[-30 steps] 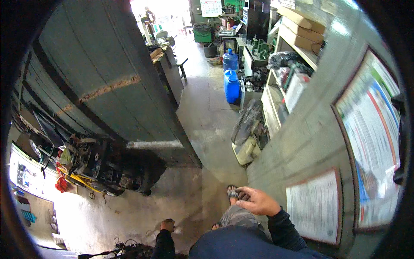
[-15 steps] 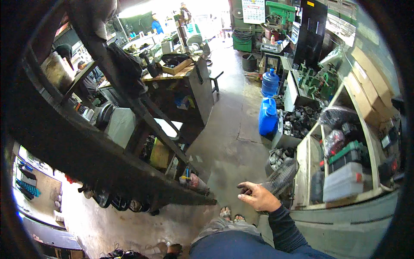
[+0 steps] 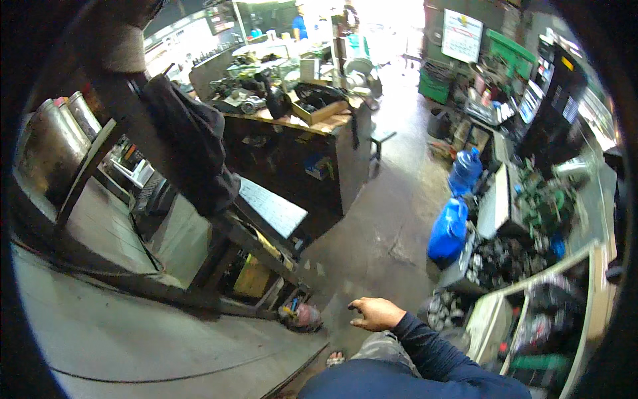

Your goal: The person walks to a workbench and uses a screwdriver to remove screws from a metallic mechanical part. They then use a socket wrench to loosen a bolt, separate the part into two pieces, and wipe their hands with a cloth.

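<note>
Bench [image 3: 286,159] L, tray [image 3: 325,113] on top | jerrycan [image 3: 449,231] R, jug [image 3: 465,171] bhd

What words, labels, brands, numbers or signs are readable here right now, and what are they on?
None reads clearly enough to quote.
Calendar-like sheet on the far wall: reddish marks near the top, too blurred to read.
Yellow sticker on the tall black cabinet: too small to read.
Pale panel left of centre: faint marks; I cannot tell whether they are writing.
Right hand: no printed thing in its grip.
</note>
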The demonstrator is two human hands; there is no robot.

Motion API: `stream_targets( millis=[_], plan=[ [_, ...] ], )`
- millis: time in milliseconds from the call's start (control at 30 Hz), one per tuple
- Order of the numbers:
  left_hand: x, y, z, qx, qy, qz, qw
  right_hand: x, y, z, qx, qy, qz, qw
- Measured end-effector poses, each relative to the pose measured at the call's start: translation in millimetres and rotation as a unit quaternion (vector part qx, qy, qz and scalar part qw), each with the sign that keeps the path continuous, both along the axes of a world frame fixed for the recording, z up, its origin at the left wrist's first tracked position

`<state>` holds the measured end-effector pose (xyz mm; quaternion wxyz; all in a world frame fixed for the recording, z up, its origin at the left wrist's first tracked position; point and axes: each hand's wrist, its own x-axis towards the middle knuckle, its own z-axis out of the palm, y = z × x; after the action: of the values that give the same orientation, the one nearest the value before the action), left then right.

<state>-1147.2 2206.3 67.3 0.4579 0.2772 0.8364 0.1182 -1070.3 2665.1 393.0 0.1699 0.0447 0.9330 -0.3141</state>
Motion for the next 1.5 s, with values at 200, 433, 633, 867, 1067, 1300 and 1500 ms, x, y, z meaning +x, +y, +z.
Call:
stream_targets(
  millis=[200, 433, 633, 867, 1067, 1300, 1500],
  plan=[
    [4.4, 143.7, 1.4, 0.034, -0.018, 0.151, 0.988, -79.7, 125.6, 12.4, -0.096, 0.093, 0.058, 0.989],
    [25.5, 168.6, 10.3, -0.062, 0.043, -0.002, 0.997, -104.5, 273.3, -0.7, -0.157, -0.035, -0.039, 0.986],
    [-73.7, 251.1, -19.7, -0.082, 0.109, -0.053, 0.989, -134.0, 360.2, -69.5, -0.243, -0.101, -0.188, 0.946],
    [-353.9, 405.7, -2.2, 0.092, 0.027, 0.261, 0.96, -172.9, 457.5, -133.3, 0.0, -0.142, -0.181, 0.973],
    [-567.3, 527.5, 96.9, 0.292, -0.166, 0.622, 0.707, -201.0, 517.3, -179.6, -0.072, -0.246, -0.317, 0.913],
    [-741.2, 593.3, 203.1, 0.542, -0.266, 0.696, 0.39, -282.0, 596.3, -267.9, 0.077, -0.203, 0.078, 0.973],
    [-888.9, 628.6, 277.4, 0.532, -0.216, 0.693, 0.435, -415.1, 639.8, -263.1, -0.305, -0.257, -0.526, 0.751]
  ],
)
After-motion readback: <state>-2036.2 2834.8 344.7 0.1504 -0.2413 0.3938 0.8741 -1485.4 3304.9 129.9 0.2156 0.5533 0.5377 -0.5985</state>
